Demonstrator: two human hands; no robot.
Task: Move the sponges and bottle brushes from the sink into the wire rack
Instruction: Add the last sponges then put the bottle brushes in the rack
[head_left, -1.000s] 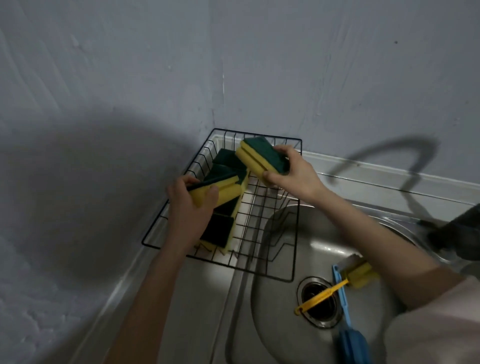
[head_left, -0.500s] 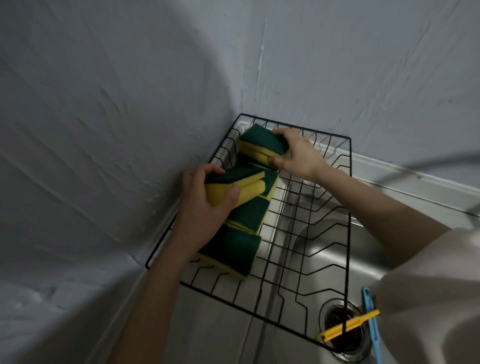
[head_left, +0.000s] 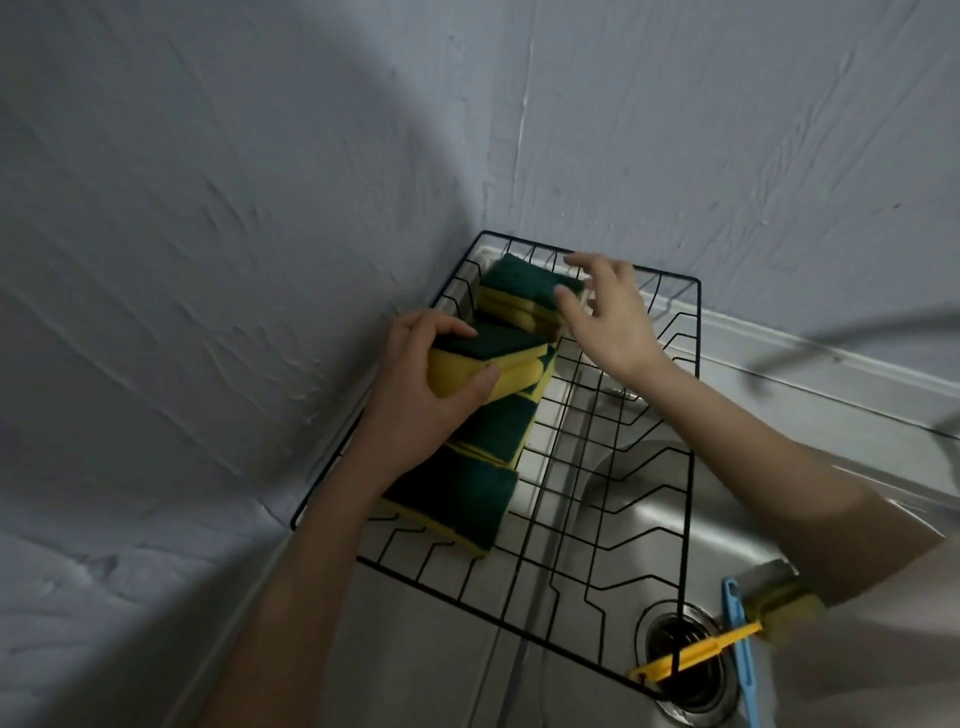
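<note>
A black wire rack (head_left: 693, 415) sits in the wall corner, partly over the steel sink (head_left: 649, 519). Several yellow-and-green sponges lie in a row along its left side; the nearest sponge (head_left: 457, 501) lies flat. My left hand (head_left: 421, 395) grips a yellow-and-green sponge (head_left: 493, 361) over the row. At the rack's far end rests another sponge (head_left: 519, 296); my right hand (head_left: 605, 312) hovers just beside it with fingers spread, holding nothing. In the sink lie a yellow bottle brush (head_left: 696, 652) and a blue bottle brush (head_left: 740, 644).
Grey textured walls close in on the left and behind the rack. The sink drain (head_left: 685, 665) is under the brush handles. My right sleeve covers the lower right corner. The steel counter (head_left: 415, 649) runs in front of the rack.
My right hand has let go of the far sponge, which now rests in the rack, and its fingers have spread. My left hand still holds its sponge over the row.
</note>
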